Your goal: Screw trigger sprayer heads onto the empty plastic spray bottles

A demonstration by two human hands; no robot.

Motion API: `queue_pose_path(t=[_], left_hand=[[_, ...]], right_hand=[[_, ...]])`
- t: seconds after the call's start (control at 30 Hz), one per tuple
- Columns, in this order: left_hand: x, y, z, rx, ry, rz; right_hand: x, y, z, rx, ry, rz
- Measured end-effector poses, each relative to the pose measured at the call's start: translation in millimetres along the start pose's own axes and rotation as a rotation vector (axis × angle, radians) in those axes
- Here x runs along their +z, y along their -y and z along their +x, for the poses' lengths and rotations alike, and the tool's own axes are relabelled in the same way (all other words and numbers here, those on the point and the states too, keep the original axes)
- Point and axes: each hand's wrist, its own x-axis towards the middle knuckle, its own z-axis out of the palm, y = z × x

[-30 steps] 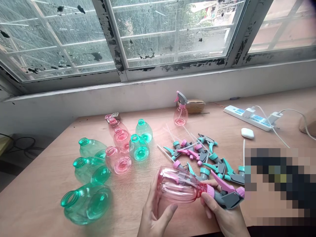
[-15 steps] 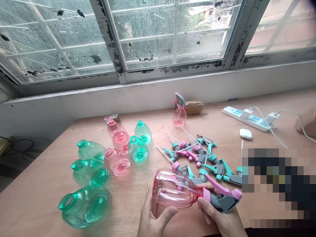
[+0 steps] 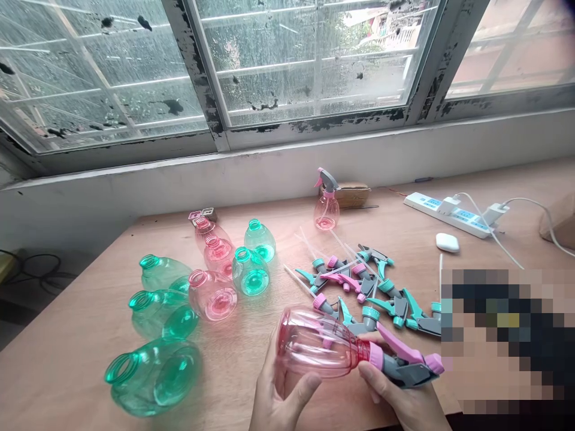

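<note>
A clear pink spray bottle (image 3: pixel 314 347) lies sideways between my hands near the table's front edge. My left hand (image 3: pixel 283 383) is wrapped round its body, thumb in front. At the neck, the thumb and fingers of my right hand (image 3: pixel 395 389) pinch the pink collar of the spray head (image 3: pixel 408 362), whose grey body and pink trigger point right. The head sits on the bottle's neck; whether it is screwed tight I cannot tell. Just behind the bottle lies a pile of loose spray heads (image 3: pixel 359 284), pink-grey and teal-grey, with thin tubes.
Several green bottles (image 3: pixel 155 377) and pink bottles (image 3: pixel 213 296) without heads occupy the left of the table (image 3: pixel 233 383). A complete pink spray bottle (image 3: pixel 326 212) stands at the back by a cardboard box (image 3: pixel 354 196). Right of it are a power strip (image 3: pixel 449 215) and a white case (image 3: pixel 447 242).
The spray head has turned slightly about the bottle's axis, its trigger end shifting a little right. Both hands keep their hold on the bottle and collar.
</note>
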Motion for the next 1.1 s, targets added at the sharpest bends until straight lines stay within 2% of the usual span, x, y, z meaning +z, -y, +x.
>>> queue_pose_path(t=[0.2,0.4,0.47,0.77,0.97,1.1], left_hand=[[-1.8,13,-3,0.068,-0.013,0.040],[-3.6,9,-1,0.017,0.061,-0.037],[-3.4,8,0,0.015,0.050,-0.049],[1.6,12,1,0.059,-0.053,0.038],[3.1,0,-2,0.046,0.008,0.019],[2.2,0,0,0.012,-0.010,-0.004]], right_hand=[[3,5,2,0.028,0.008,0.196],[2,4,1,-0.012,-0.037,0.028],[0,4,1,-0.018,-0.032,-0.004],[2,-1,1,0.012,-0.002,0.177],[0,0,1,0.002,-0.015,0.087],[-1,0,1,0.018,0.027,0.040]])
